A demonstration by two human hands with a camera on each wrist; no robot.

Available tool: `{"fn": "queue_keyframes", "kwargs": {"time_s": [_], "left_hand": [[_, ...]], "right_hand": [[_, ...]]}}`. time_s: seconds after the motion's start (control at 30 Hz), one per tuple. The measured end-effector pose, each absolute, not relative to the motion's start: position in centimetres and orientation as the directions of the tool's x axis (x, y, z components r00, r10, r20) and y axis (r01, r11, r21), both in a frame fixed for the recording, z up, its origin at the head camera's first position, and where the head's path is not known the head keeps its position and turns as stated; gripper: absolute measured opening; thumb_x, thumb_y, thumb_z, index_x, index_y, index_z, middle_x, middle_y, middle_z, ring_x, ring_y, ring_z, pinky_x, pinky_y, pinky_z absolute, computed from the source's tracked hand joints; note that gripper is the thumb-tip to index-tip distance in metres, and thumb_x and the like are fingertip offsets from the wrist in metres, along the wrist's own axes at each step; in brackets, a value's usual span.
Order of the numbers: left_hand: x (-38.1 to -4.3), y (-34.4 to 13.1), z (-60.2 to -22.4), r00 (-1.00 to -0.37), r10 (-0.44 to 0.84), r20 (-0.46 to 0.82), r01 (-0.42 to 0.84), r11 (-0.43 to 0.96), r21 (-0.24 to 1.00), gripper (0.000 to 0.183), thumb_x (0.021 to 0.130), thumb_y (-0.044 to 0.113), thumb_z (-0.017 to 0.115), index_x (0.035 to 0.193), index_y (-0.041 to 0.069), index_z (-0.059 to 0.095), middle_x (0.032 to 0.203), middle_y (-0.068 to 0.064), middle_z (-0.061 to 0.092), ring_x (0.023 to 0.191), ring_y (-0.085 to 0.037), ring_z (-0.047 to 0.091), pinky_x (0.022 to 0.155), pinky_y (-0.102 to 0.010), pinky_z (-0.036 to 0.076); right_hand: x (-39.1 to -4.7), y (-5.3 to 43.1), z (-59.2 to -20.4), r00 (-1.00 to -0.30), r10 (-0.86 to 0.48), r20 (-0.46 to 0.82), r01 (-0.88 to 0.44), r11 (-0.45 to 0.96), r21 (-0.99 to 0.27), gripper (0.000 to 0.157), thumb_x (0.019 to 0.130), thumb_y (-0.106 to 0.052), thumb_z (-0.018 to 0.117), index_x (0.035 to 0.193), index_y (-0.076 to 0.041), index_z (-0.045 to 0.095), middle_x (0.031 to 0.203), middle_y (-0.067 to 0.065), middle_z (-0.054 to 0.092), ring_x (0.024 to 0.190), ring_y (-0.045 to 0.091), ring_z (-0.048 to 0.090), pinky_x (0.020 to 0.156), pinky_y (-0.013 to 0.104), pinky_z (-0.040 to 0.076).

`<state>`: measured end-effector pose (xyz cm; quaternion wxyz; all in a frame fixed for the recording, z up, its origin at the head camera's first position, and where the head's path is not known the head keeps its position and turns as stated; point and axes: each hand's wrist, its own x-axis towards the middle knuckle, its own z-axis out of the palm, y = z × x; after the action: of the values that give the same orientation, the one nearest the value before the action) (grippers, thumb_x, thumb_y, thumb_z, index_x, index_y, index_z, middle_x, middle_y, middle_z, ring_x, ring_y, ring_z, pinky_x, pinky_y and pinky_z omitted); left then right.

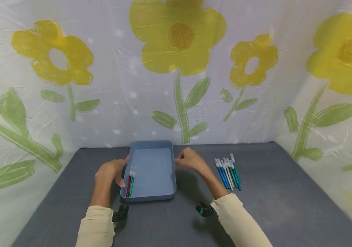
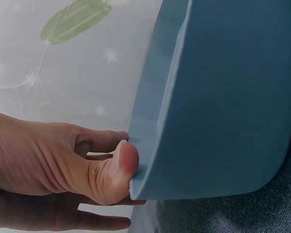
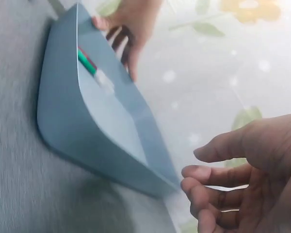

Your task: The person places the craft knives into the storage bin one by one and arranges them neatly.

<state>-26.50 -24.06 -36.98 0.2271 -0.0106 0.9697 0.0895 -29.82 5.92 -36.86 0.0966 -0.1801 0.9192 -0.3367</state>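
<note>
A shallow blue-grey tray (image 1: 151,198) lies on the dark table, holding a red felt-tip pen (image 1: 129,185) and a green one (image 1: 132,185) along its left wall. At that wall, my left hand (image 1: 109,173) grips the tray, its thumb over the rim and other fingers outside. In the left wrist view, the thumb (image 2: 123,167) overlaps the tray's edge. My right hand (image 1: 191,160) is beside the tray's right wall, fingers loosely curled and holding nothing. The right wrist view shows a gap between its thumb (image 3: 220,145) and fingers.
Right of my right hand, several capped felt-tip pens (image 1: 229,173) in blue, green and white lie in a loose bunch. A pale curtain (image 1: 117,85) with yellow flowers stands behind the table (image 1: 160,226) and along both sides. Each wrist wears a dark band.
</note>
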Motion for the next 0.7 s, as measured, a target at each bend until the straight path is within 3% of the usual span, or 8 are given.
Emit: {"fn": "queue_keyframes", "kwargs": {"time_s": [0.17, 0.4, 0.53, 0.6, 0.7], "left_hand": [[-26.2, -23.9, -37.0, -0.900, 0.006, -0.436, -0.079, 0.981, 0.175, 0.125, 0.074, 0.013, 0.094, 0.168, 0.006, 0.011, 0.168, -0.033, 0.025, 0.153, -0.055, 0.032, 0.110, -0.072, 0.042], [-26.5, -23.9, -37.0, -0.899, 0.027, -0.437, -0.055, 0.983, 0.174, 0.127, 0.074, 0.011, 0.094, 0.168, 0.003, 0.009, 0.168, -0.033, 0.024, 0.154, -0.054, 0.030, 0.113, -0.070, 0.041], [-26.6, -24.1, -37.1, -0.898, 0.020, -0.439, -0.065, 0.982, 0.176, 0.126, 0.074, 0.011, 0.094, 0.168, 0.004, 0.009, 0.168, -0.034, 0.024, 0.154, -0.054, 0.030, 0.111, -0.070, 0.042], [-26.6, -24.2, -37.2, -0.898, 0.016, -0.439, -0.069, 0.982, 0.177, 0.126, 0.074, 0.011, 0.094, 0.168, 0.004, 0.010, 0.168, -0.034, 0.024, 0.154, -0.055, 0.030, 0.111, -0.070, 0.042], [-26.6, -24.2, -37.3, -0.898, 0.022, -0.439, -0.061, 0.983, 0.175, 0.126, 0.073, 0.011, 0.094, 0.168, 0.003, 0.010, 0.167, -0.035, 0.025, 0.153, -0.055, 0.031, 0.112, -0.070, 0.042]], "right_hand": [[-30.1, 9.5, -37.2, -0.927, -0.368, -0.068, -0.238, 0.720, -0.652, 0.043, 0.103, -0.022, 0.065, 0.062, -0.010, 0.061, 0.057, -0.003, 0.055, 0.051, 0.010, 0.041, 0.053, 0.026, 0.034], [-30.9, 14.0, -37.3, -0.942, -0.325, -0.079, -0.217, 0.774, -0.595, 0.040, 0.101, -0.012, 0.065, 0.061, -0.011, 0.064, 0.061, 0.003, 0.063, 0.051, 0.009, 0.037, 0.055, 0.026, 0.034], [-31.0, 16.1, -37.7, -0.942, -0.322, -0.096, -0.215, 0.797, -0.565, 0.045, 0.097, -0.006, 0.063, 0.055, -0.016, 0.051, 0.052, -0.006, 0.040, 0.051, 0.008, 0.020, 0.055, 0.027, 0.025], [-31.0, 17.0, -37.9, -0.942, -0.316, -0.110, -0.211, 0.816, -0.538, 0.047, 0.095, -0.004, 0.063, 0.054, -0.018, 0.045, 0.052, -0.007, 0.030, 0.053, 0.009, 0.018, 0.055, 0.027, 0.023], [-30.8, 18.1, -38.4, -0.946, -0.292, -0.137, -0.193, 0.852, -0.486, 0.047, 0.093, -0.002, 0.061, 0.053, -0.019, 0.042, 0.055, -0.007, 0.027, 0.058, 0.011, 0.023, 0.056, 0.028, 0.022]]}}
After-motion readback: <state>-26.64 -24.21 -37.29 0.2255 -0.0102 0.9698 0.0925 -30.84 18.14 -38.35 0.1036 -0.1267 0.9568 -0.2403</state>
